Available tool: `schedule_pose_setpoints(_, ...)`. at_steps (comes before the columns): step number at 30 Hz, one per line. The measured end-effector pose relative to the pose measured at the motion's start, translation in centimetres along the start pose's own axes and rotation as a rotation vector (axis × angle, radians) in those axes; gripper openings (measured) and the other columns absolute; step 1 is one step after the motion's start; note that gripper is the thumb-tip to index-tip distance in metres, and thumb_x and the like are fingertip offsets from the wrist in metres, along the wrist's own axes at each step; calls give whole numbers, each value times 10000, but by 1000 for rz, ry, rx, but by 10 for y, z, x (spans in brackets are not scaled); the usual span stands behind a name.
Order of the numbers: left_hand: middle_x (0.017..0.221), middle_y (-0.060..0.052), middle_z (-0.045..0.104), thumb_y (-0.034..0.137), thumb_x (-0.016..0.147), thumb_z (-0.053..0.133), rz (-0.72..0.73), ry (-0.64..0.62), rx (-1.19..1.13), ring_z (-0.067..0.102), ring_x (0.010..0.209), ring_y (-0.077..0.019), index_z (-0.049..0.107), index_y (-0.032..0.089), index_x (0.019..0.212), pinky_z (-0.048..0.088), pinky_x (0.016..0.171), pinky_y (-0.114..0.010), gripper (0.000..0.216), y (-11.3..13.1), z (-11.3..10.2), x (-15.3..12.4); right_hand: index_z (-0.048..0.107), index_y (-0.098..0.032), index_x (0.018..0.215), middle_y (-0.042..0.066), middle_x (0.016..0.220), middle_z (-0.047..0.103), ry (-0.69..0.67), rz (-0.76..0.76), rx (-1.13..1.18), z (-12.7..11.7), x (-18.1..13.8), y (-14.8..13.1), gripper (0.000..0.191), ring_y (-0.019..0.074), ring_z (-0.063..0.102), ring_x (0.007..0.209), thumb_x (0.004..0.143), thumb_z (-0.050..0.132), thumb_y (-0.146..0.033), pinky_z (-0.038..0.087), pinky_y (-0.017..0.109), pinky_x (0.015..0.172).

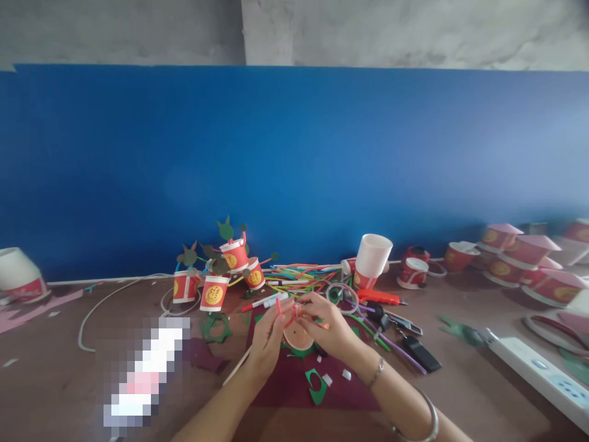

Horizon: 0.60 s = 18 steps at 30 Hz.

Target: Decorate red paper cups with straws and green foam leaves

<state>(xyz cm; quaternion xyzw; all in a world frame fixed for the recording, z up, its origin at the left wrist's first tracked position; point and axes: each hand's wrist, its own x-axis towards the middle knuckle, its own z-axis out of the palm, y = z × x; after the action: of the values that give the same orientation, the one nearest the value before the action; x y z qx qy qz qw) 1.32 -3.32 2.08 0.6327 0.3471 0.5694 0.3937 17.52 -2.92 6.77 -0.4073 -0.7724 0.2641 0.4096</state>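
My left hand (267, 344) and my right hand (326, 325) meet in front of me, fingers closed around a red-orange bendy straw (278, 306). The straw's end sticks up beside my left thumb, and its middle is partly hidden by my fingers. Directly below lies a round, pale cup-like piece (298, 339) with green paper around its lower edge. Both hands are over a dark maroon sheet (276, 393). On that sheet, a green paper scrap (315, 387) with a hole lies near small white bits.
Decorated red paper cups (214, 294) stand at the back left. Behind my hands lie several coloured straws (299, 273). A white cup stack (372, 258), an orange cutter (378, 297) and keys with a black fob (421, 353) are rightward. A power strip (538, 368) lies far right.
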Motion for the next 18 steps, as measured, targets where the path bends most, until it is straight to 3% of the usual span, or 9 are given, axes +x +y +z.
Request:
schedule_pose_setpoints(7, 1256, -112, 595, 392, 935, 397, -16, -31, -18, 518, 1196, -238, 606, 168, 1197, 374, 1055, -391, 403, -2, 2, -1, 725, -200, 744, 50, 899, 594, 35, 48, 126, 7, -1, -5, 161, 167, 589, 825, 808, 577, -188, 474, 264, 709)
schedule_pose_setpoints(18, 1187, -96, 622, 311, 914, 467, 55, -49, 38, 543, 1136, -223, 657, 202, 1104, 412, 1002, -369, 291, -10, 2, 2, 677, -190, 608, 44, 864, 607, 3, 18, -41, 7, -1, 6, 201, 156, 570, 784, 772, 582, -122, 459, 247, 655)
